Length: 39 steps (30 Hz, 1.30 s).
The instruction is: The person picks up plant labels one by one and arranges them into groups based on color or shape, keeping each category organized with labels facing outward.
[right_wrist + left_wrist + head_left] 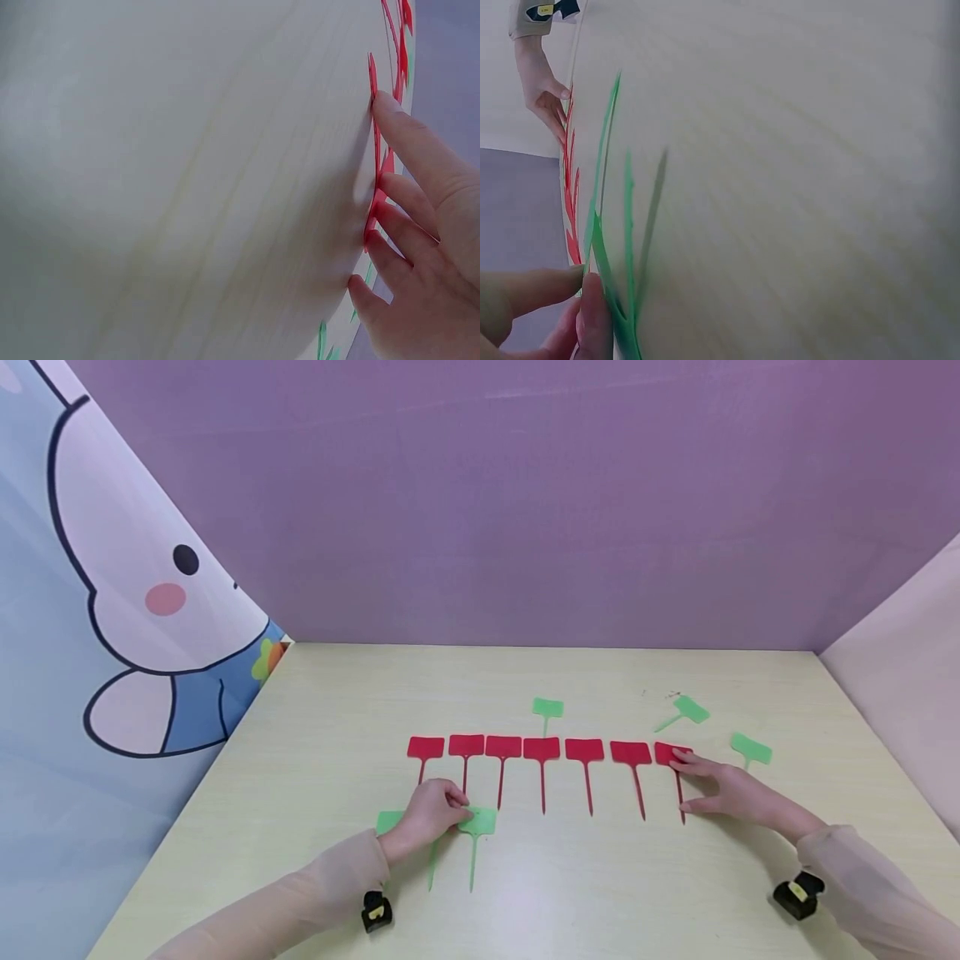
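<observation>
My left hand (429, 814) pinches a green T-shaped plant label (482, 821) between thumb and fingertips, low over the table in front of the red row. Another green plant label (388, 821) lies just left of it, partly hidden by the hand; its stem (628, 217) also shows in the left wrist view. My right hand (731, 793) rests on the rightmost red plant label (663, 752). Its fingers are spread over the label's head, and the thumb touches the stem, as the right wrist view shows.
Several red plant labels (542, 749) lie in a side-by-side row, stems toward me. Beyond the row are one green label (547, 707), another lying slanted (691, 709), and a third green label (751, 748) at right. A purple wall (525, 527) stands behind the table (600, 893).
</observation>
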Available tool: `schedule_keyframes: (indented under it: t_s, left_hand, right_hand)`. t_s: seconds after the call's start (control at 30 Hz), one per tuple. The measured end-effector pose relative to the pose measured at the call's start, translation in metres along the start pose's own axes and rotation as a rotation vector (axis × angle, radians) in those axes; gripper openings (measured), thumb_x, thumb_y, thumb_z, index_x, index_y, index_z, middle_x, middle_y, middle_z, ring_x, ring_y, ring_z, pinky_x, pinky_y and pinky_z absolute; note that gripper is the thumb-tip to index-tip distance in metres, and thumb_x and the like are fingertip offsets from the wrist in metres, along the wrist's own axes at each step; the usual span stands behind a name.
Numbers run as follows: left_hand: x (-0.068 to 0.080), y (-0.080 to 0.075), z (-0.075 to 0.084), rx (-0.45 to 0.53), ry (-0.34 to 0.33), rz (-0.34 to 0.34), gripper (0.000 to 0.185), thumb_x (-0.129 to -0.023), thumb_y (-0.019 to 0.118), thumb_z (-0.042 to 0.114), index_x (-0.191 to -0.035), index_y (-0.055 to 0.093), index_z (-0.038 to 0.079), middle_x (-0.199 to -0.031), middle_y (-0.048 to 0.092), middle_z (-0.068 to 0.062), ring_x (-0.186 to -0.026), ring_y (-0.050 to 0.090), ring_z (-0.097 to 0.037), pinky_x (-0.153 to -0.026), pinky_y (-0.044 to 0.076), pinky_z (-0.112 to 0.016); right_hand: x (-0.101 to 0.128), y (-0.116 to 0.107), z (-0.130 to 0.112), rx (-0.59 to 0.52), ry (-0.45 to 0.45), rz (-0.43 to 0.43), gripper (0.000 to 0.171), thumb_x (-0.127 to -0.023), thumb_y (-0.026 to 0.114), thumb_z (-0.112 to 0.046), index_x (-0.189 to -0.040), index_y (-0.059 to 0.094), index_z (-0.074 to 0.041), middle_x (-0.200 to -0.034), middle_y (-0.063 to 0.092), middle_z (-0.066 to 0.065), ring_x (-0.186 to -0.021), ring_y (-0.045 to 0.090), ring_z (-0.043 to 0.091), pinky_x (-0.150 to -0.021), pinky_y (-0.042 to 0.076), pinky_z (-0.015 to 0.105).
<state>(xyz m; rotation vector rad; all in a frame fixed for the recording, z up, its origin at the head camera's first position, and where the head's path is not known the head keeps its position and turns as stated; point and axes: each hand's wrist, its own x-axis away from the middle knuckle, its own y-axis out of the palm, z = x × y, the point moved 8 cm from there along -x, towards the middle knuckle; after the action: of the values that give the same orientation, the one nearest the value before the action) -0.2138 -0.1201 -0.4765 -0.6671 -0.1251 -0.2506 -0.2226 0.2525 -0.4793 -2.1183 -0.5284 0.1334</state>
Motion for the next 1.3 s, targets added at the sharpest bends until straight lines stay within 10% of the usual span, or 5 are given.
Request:
schedule_keyframes:
  t_s: [0.67,1.3]
  left_hand:
    - [0.004,-0.015,0.010,-0.158,0.153,-0.113,0.006,-0.078,0.065,0.006,-0.083,0.062,0.005,-0.071,0.054,0.002,-0.067,0.049,-0.012,-0.058,0.044,-0.021]
    - [0.021,-0.064,-0.004,-0.184,0.283,-0.158,0.012,-0.079,0.063,0.005,-0.091,0.062,0.002,-0.079,0.057,0.001,-0.072,0.052,-0.014,-0.061,0.046,-0.021]
  right_hand:
    - [0.001,-0.002,-0.003,0.002,-0.015,0.009,0.070,-0.069,0.073,-0.032,-0.122,0.048,0.007,-0.131,0.035,0.029,-0.119,0.027,0.050,-0.092,0.027,0.060]
    - [0.001,-0.002,-0.003,-0.009,-0.014,0.005,0.071,-0.068,0.073,-0.033,-0.122,0.048,0.007,-0.132,0.033,0.030,-0.120,0.025,0.050,-0.092,0.026,0.060]
